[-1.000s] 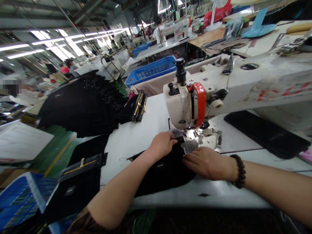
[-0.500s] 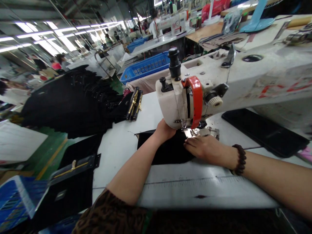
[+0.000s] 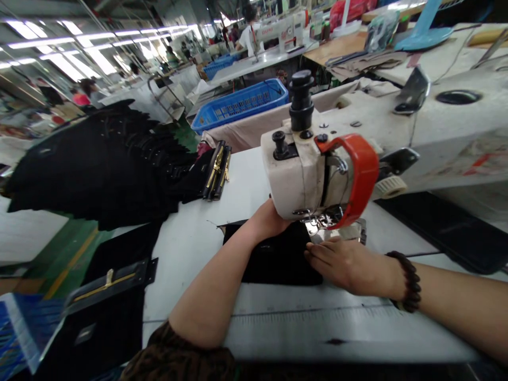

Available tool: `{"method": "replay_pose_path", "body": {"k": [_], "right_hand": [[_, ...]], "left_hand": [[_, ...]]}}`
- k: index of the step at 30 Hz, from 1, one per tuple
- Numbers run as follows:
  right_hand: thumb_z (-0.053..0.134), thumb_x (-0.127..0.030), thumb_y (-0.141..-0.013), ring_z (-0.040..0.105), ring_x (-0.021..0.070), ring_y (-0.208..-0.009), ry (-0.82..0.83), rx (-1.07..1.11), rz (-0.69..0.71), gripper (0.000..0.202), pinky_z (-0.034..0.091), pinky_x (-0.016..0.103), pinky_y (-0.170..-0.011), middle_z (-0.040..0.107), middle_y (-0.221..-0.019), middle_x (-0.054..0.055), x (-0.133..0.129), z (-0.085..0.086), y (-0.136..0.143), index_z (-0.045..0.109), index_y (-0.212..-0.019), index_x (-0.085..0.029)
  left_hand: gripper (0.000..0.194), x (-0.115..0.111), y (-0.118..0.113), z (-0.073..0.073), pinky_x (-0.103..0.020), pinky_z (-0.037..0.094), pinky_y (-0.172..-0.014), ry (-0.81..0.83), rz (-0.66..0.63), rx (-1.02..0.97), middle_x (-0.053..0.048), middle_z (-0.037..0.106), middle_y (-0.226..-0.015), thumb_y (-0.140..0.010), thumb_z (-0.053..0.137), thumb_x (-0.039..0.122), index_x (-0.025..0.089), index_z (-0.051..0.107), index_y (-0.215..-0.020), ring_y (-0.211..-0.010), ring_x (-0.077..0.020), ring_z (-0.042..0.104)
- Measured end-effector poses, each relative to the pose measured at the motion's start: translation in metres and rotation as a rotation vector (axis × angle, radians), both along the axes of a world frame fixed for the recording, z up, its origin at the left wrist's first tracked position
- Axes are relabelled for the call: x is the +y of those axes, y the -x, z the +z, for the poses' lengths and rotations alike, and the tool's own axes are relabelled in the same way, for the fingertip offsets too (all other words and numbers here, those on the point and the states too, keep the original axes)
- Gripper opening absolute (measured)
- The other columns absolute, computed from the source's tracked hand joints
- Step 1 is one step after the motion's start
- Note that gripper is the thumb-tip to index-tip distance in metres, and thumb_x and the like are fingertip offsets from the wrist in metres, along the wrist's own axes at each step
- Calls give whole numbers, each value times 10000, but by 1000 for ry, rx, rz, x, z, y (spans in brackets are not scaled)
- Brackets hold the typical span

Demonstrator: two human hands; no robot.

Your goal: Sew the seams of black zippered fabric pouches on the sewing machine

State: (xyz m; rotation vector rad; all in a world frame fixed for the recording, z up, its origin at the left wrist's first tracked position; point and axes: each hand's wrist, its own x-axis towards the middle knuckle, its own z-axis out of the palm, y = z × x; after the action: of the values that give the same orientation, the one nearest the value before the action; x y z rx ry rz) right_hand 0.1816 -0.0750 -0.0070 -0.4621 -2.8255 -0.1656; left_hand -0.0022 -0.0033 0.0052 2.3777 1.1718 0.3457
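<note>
A black fabric piece [image 3: 278, 259] lies flat on the white sewing table, its right edge beside the metal presser foot [image 3: 313, 226] of a sewing machine [image 3: 289, 174]. My left hand [image 3: 272, 218] rests on the far part of the fabric, its fingers hidden by the fabric and the machine head. My right hand [image 3: 349, 263] is at the fabric's right edge, just in front of the presser foot. Its fingers are close together, slightly bent, with the tips on the cloth; the thumb is out of sight. A red-orange guard [image 3: 363, 180] curves over the needle area.
Black pieces with gold zippers [image 3: 216, 172] lie at the table's far left edge. A large black fabric stack [image 3: 79, 164] is beyond, and another zippered black piece [image 3: 107, 286] hangs at left. A blue basket [image 3: 242, 108] stands behind the machine; a dark flat object [image 3: 444, 227] lies right.
The view has shifted closer, so the machine looks larger and further right. The fabric's position relative to the presser foot looks much the same; both hands stay on it.
</note>
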Motion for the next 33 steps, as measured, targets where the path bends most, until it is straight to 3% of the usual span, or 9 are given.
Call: {"method": "replay_pose_path", "body": {"k": [8,22,29,33], "right_hand": [[267,6,-800,570,173,-650,24,43,12,371,468,277,-531,629,-826,150,0,2,0,626,-810,-85],[279,-3,-798,549,153,-596,12,42,-2,350,451,259,-513,629,-782,125,-1,-1,1,618,-795,-93],[293,-1,-803,581,173,-685,18,38,-30,333,475,277,-554,628,-821,138,3,-7,0,612,-865,-72],[293,4,-796,573,170,-634,20,48,-13,333,475,283,-532,625,-794,136,2,-3,2,616,-835,-72]], "left_hand": [[170,-2,-3,3,-293,460,-847,5,35,148,-58,659,-972,-821,496,165,156,646,-899,-953,-207,585],[157,3,-4,-2,-295,439,-858,-36,16,131,-83,661,-986,-808,509,152,121,642,-885,-981,-221,580],[164,6,-4,-5,-337,432,-886,-39,29,105,-101,655,-1001,-807,493,107,112,644,-870,-1005,-246,571],[151,5,-4,-3,-297,439,-887,-23,4,61,-59,662,-998,-802,523,120,138,649,-884,-988,-208,581]]}}
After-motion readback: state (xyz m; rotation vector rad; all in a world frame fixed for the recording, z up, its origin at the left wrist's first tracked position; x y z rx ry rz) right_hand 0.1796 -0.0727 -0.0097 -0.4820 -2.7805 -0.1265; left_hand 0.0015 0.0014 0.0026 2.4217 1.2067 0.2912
